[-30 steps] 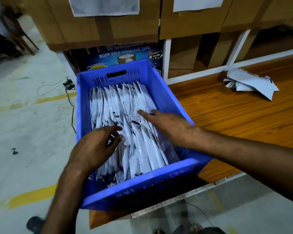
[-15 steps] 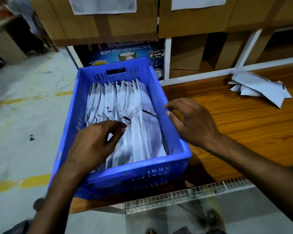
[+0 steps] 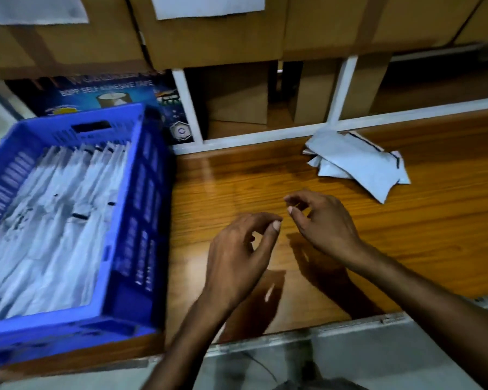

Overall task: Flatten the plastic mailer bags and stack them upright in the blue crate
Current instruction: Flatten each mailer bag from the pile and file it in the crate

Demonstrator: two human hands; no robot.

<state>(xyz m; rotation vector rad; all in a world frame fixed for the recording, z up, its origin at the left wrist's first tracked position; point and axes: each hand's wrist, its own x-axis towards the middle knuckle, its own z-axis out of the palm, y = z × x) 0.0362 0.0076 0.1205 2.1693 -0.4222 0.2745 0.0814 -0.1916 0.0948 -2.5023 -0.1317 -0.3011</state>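
The blue crate (image 3: 141,209) stands at the left end of the wooden table, filled with several white plastic mailer bags (image 3: 59,220) set upright on edge in a row. A small crumpled pile of white mailer bags (image 3: 358,161) lies on the table at the back right. My left hand (image 3: 237,257) and my right hand (image 3: 321,223) hover side by side over the bare wood, right of the crate. Both hold nothing, with fingers loosely curled. The loose pile lies beyond my right hand.
The wooden table (image 3: 420,235) runs to the right, its front edge near the bottom of the view. Behind it stand white-framed shelves (image 3: 338,125) with cardboard boxes (image 3: 209,32) and a blue adhesive-tape carton (image 3: 104,91) behind the crate.
Both hands have left the crate and moved right, over the table. The view has swung right, so the crate now sits at the left edge.
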